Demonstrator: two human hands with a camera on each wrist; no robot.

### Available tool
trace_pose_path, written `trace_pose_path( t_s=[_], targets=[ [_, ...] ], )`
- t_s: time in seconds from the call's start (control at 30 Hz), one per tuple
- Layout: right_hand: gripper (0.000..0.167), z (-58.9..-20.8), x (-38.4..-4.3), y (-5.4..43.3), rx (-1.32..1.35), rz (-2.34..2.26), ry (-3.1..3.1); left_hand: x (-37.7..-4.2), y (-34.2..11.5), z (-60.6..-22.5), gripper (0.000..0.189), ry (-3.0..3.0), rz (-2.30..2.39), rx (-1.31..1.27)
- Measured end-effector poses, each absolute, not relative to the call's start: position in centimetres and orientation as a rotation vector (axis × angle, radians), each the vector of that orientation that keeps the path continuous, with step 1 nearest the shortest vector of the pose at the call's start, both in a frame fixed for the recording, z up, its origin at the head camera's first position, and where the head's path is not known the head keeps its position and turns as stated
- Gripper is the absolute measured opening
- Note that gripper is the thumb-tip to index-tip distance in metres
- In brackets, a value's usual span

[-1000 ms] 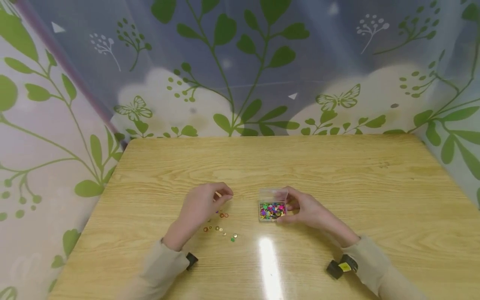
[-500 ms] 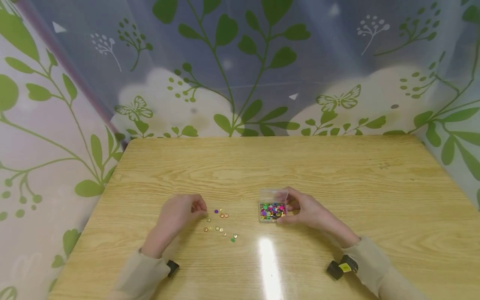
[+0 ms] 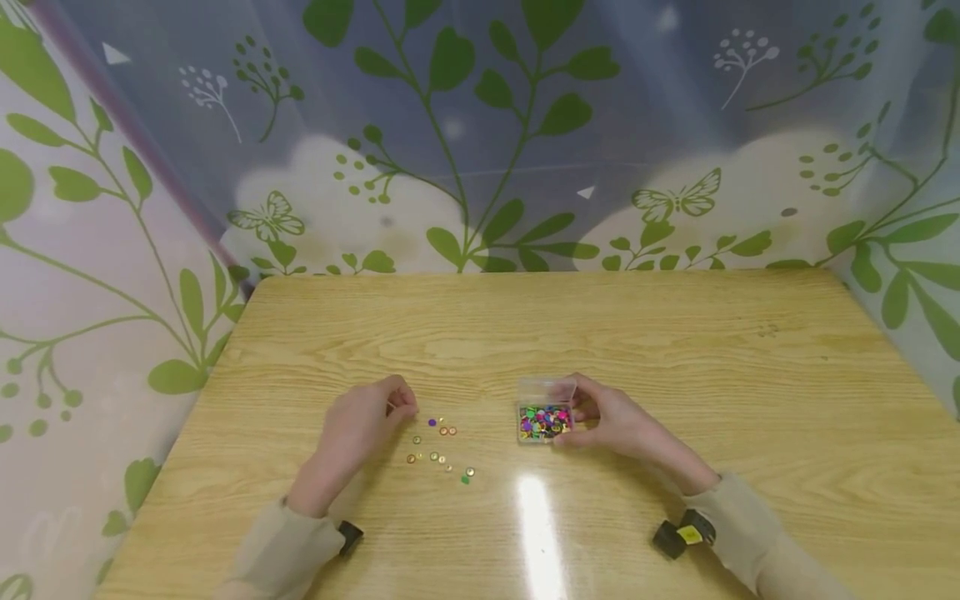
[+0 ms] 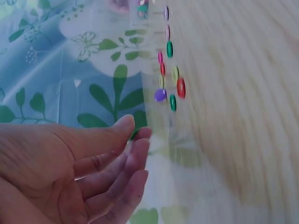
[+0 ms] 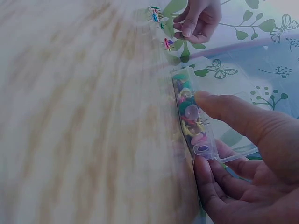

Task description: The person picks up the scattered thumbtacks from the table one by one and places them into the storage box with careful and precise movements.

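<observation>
Backing the table, printed sheet (image 3: 660, 92): smooth with faint creases, blue-grey and white, green leaf and butterfly shapes.
Table (image 3: 675, 333): flat, pale yellow wood grain, glossy enough to return a bright strip of light near you.
Left hand (image 3: 363, 421): a second ago you had it over the loose tacks; now it sits to their left, fingertips a little farther from you than half a second ago. Thumb and forefinger nearly meet in a pinch, other fingers loosely bent. Judged effect: the scatter is uncovered for you.
Right hand (image 3: 611, 421): unmoved; your thumb and fingers curl round the box's right side, which should keep it steady.
Box (image 3: 532, 442): on the table, right of the scatter, unshifted; clear, rigid, rectangular plastic, lid (image 3: 542, 391) raised at the back.
Boxed tacks (image 3: 542, 423): heaped, shiny round heads, pink, purple, green, gold.
Loose tacks (image 3: 434, 457): between left hand and box; small discs, several with thin pins upward.
Green tack (image 4: 134, 135): seemingly in your left pinch, mostly hidden; apart from scatter and box.
</observation>
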State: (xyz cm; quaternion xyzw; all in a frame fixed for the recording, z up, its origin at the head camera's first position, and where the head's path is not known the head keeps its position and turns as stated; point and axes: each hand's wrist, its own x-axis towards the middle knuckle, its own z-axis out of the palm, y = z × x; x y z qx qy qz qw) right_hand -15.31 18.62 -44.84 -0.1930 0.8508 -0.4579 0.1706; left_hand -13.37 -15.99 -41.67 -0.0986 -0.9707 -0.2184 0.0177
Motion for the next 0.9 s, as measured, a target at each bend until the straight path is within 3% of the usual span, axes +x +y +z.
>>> trace_pose_path(
  t_s=[0.27,0.6,0.9],
  targets=[
    [0.067,-44.9,-15.3,18.7,-0.531,-1.293,2.420,-13.5,-12.7,-42.0,0.014,-3.024,-0.765,-0.412],
    [0.066,-44.9,-15.3,18.6,-0.533,-1.299,2.423,-13.8,-7.7,-41.4,0.008,-2.932,-0.800,-0.741],
    [0.065,-44.9,-15.4,18.7,-0.573,-1.319,2.416,-13.8,-4.3,-41.4,0.009,-2.950,-0.768,-0.809]
  ],
)
